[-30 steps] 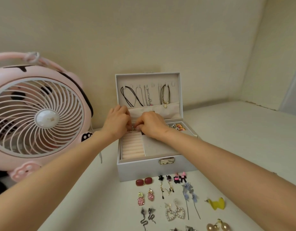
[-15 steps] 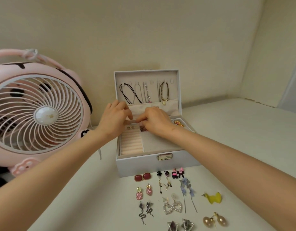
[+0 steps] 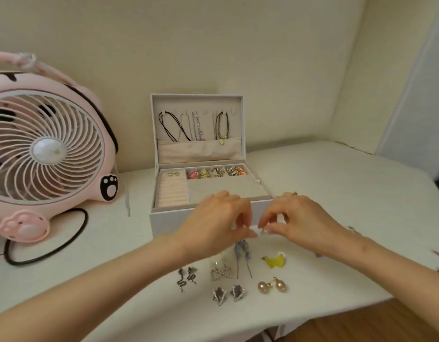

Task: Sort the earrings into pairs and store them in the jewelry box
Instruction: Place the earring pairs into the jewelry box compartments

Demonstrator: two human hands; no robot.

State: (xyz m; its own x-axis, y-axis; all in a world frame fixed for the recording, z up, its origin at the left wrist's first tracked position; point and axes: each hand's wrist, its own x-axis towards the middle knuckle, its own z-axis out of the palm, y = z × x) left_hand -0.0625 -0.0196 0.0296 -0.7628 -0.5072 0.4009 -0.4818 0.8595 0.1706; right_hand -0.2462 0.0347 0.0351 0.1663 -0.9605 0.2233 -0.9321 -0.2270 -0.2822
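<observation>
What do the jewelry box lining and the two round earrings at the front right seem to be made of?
The jewelry box lining: soft matte beige fabric, perhaps velvet; no shine shows. The round earrings: glossy golden beads, perhaps faux pearl or metal; each carries a bright highlight.

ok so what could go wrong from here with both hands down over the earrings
The left hand hovers low over the blue flower drop earrings and pearl heart earrings; a brush might scramble the pairs. The round gold ball earrings lie near the front edge of the white table and could roll off.
</observation>
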